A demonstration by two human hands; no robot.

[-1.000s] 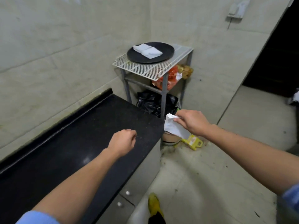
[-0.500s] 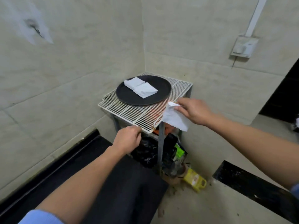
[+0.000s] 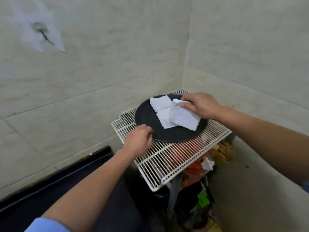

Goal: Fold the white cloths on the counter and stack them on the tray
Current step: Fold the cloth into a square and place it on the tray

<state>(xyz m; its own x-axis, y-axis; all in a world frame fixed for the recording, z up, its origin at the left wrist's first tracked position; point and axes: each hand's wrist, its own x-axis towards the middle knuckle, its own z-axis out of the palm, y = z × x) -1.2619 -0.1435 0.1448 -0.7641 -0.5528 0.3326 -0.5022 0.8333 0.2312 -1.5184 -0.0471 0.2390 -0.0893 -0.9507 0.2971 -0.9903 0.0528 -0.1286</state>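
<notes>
A round black tray [image 3: 150, 124] sits on a white wire rack [image 3: 167, 158] in the corner. Two folded white cloths lie on the tray: one at the back [image 3: 158, 102], another [image 3: 164, 118] in front of it. My right hand [image 3: 200, 106] pinches a third folded white cloth [image 3: 184, 118] and holds it over the tray's right side, overlapping the front one. My left hand [image 3: 138, 141] rests with curled fingers at the tray's near left rim; whether it grips the rim is unclear.
The rack stands in a tiled corner. A black counter [image 3: 58, 190] runs along the left wall below the rack. Under the rack are an orange bag [image 3: 194, 166], black bags [image 3: 187, 195] and other clutter.
I have stepped closer to the rack. My right hand carried the folded cloth from beside the rack to over the tray. My left hand rose to the tray's rim.
</notes>
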